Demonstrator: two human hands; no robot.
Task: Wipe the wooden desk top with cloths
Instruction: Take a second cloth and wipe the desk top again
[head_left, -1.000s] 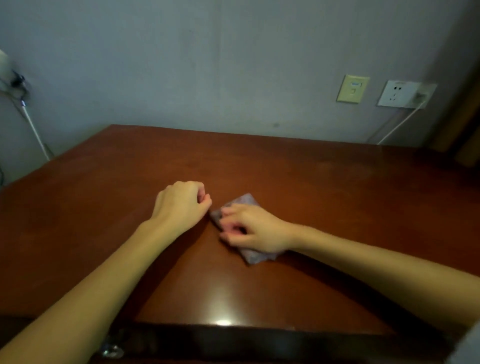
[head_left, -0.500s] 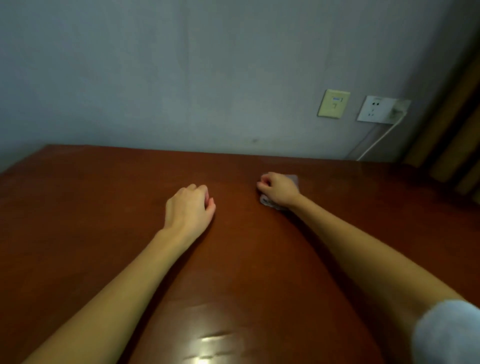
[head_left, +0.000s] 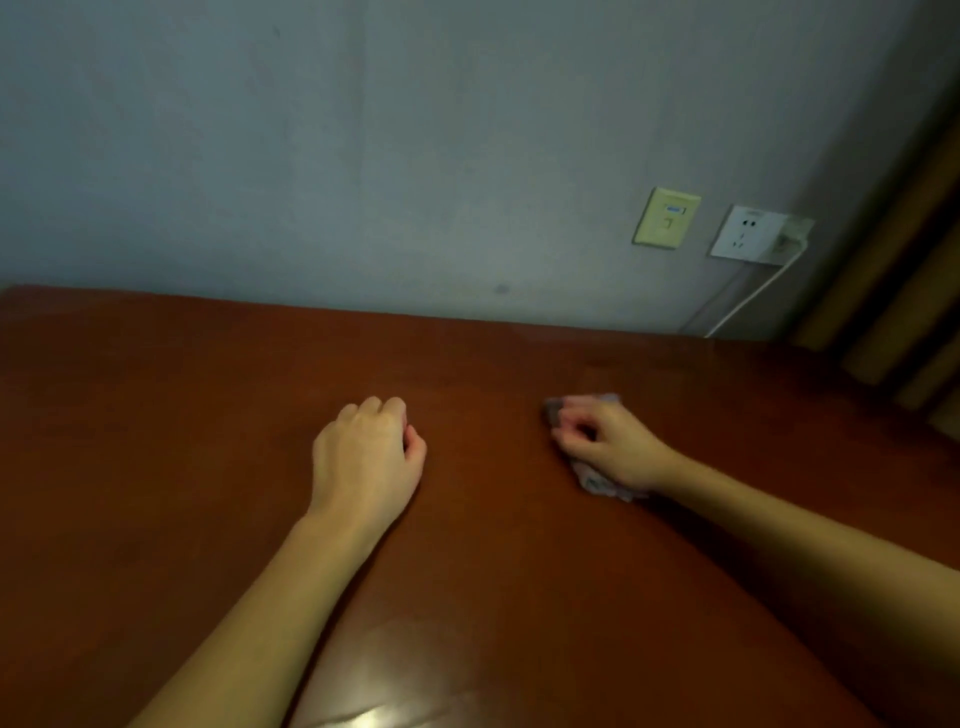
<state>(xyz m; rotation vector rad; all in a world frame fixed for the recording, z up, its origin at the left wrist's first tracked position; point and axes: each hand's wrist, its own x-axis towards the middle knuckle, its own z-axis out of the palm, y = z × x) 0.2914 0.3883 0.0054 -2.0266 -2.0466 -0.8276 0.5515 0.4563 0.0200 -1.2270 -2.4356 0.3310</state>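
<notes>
The reddish-brown wooden desk top (head_left: 208, 415) fills the lower half of the head view. My right hand (head_left: 605, 444) lies on a small grey-purple cloth (head_left: 597, 483) right of centre, fingers curled over it and pressing it to the wood. Only the cloth's edges show, above the fingers and below the palm. My left hand (head_left: 366, 457) rests on the desk about a hand's width to the left, fingers curled under in a loose fist, holding nothing.
A grey wall (head_left: 363, 156) rises behind the desk's far edge. On it at the right are a yellowish switch plate (head_left: 666, 217) and a white socket (head_left: 748, 235) with a plug and white cable (head_left: 753, 291). A brown curtain (head_left: 893, 291) hangs at far right.
My right hand slid the cloth away from me and to the right, then back a little toward me. My left hand stayed a fist in the same spot.
</notes>
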